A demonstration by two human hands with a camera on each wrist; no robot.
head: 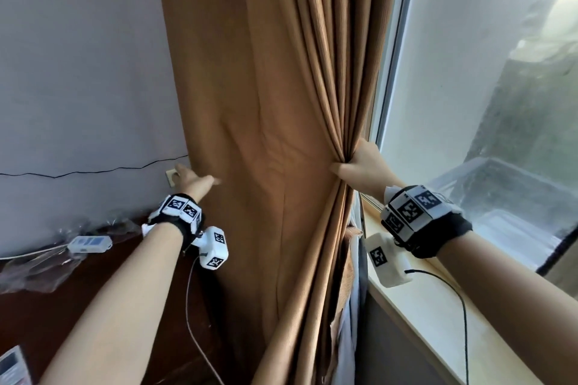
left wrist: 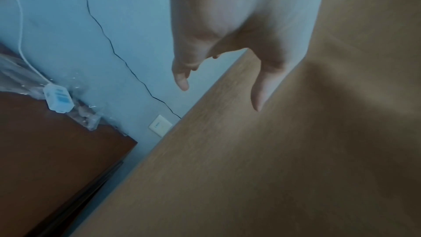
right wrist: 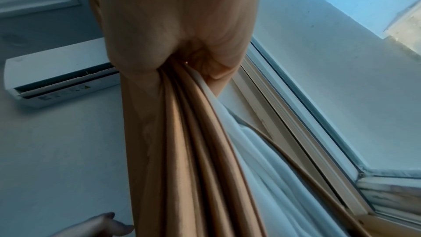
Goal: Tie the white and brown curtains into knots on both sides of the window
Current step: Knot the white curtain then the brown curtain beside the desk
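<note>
Brown curtain [head: 250, 103]: right hand [head: 359, 165] fist-grips its window-edge pleats; left hand [head: 194, 179], fingers spread, at wall edge. Sweep that edge across, include white curtain [right wrist: 250, 150].

The right hand's [head: 359, 170] fingers are buried in the gathered brown curtain [head: 250, 134], so only the knuckles and thumb side show. The white curtain [head: 352, 316] is mostly hidden behind the brown one; only a strip shows low by the sill [head: 438, 316]. The left hand [head: 194, 179] is blurred at the fingertips, and whether they touch the cloth cannot be told. The curtain's top and hem are cut off. The socket [head: 171, 176] is partly covered by the left hand.
</note>
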